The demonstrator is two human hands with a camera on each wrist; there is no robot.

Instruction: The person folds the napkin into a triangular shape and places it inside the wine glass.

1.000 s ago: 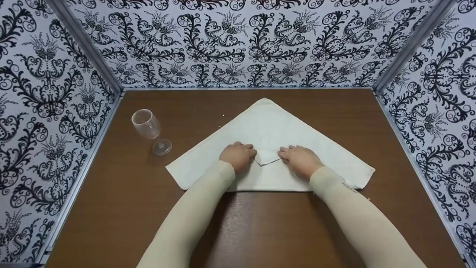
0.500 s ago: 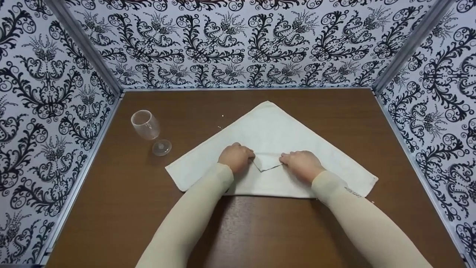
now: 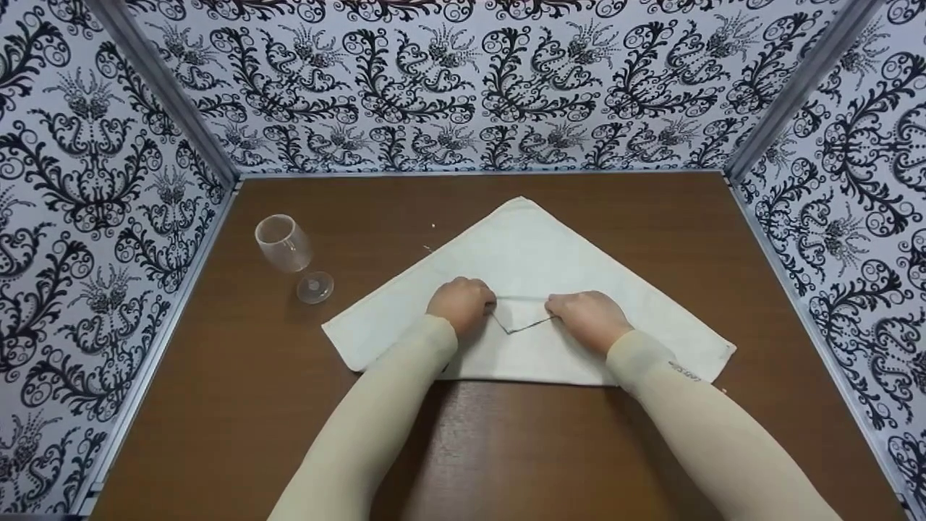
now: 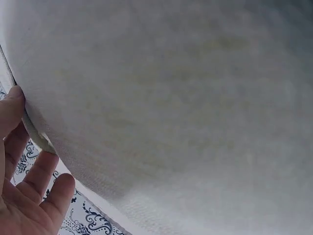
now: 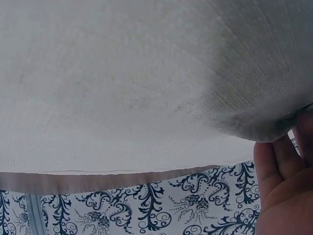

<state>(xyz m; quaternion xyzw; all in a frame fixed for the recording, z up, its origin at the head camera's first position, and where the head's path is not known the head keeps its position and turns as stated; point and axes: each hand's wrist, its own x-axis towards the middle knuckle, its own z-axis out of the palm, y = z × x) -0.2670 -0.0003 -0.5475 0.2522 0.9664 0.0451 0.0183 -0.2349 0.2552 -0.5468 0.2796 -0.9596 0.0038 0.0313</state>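
Note:
A white cloth napkin, folded into a broad triangle, lies on the brown table with its tip pointing away from me. At its middle a small corner flap is turned down toward me. My left hand pinches the left end of that flap's fold; in the left wrist view its thumb meets the cloth edge with fingers on the other side. The right end of the fold is pinched by my right hand. In the right wrist view its fingers touch the cloth edge, the thumb out of sight.
Left of the napkin stands a clear stemmed wine glass on the brown table. Tiny white crumbs lie near the napkin's left edge. Patterned walls with grey rails enclose the table at the back and sides.
The flap and the napkin's far tip have shifted slightly toward me, and the right corner has moved a little outward and nearer. Both hands' fingers have curled more tightly on the fold.

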